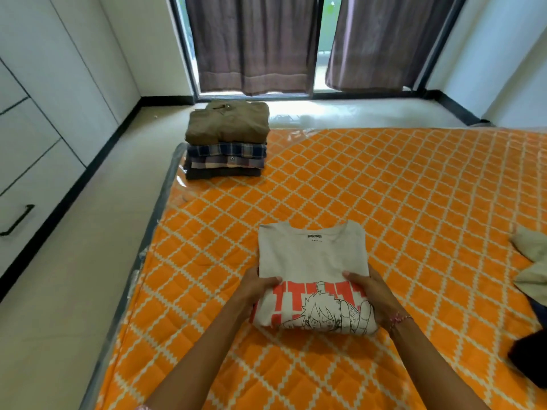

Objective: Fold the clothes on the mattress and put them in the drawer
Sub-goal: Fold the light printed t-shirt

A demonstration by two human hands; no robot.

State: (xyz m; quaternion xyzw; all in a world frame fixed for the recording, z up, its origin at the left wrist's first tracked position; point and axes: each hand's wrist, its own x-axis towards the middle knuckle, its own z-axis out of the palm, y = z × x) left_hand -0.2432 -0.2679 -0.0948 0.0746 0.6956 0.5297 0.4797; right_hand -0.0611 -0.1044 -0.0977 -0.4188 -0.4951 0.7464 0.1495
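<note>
Head view: both hands (254, 291) grip folded T-shirt (310, 261).

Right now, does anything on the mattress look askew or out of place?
Mostly tidy. The stack at the far left corner is fairly square, and both hands, left hand and right hand, grip the folded T-shirt. Only the crumpled clothes at the right edge lie unfolded.

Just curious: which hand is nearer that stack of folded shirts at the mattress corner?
Left. The left hand grips the T-shirt's left edge, on the stack's side. The right hand grips its right edge, farther away.
</note>
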